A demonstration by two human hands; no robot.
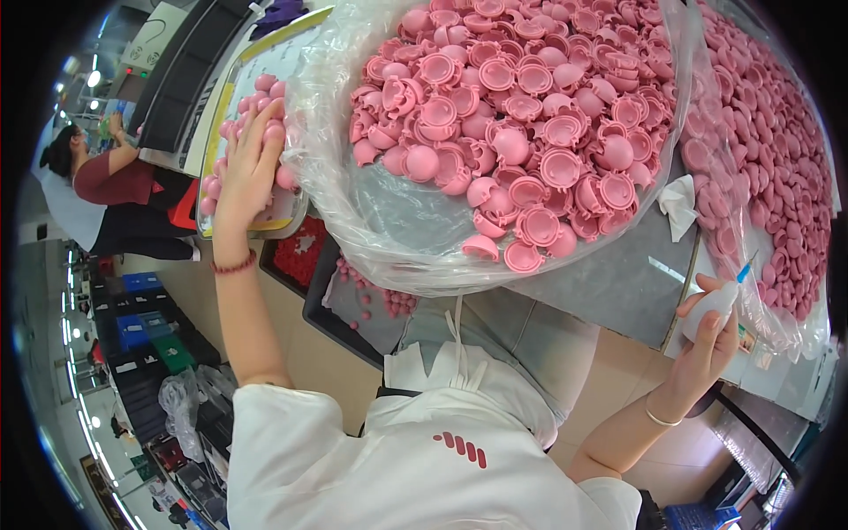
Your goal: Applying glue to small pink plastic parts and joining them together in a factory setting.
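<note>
My left hand [251,168] lies with fingers stretched over a cluster of round pink balls [265,83] in a shallow yellow-edged tray [231,78]. Whether it grips one of them is hidden under the palm. Off to the right, my right hand [707,340] is closed around a white squeeze bottle [712,309] with a blue needle tip [744,272] pointing up and away. Between the hands, a large clear plastic bag [340,199] stands open, heaped with pink hollow half-shells [562,170]. Some shells face up, others face down.
Another bag of pink half-shells [767,168] fills the far right. A crumpled white tissue [678,207] lies on the grey table [609,296]. Below the tray are a bin of red pieces [300,252] and a dark bin [320,311] with small pink balls. A person [110,181] works at the far left.
</note>
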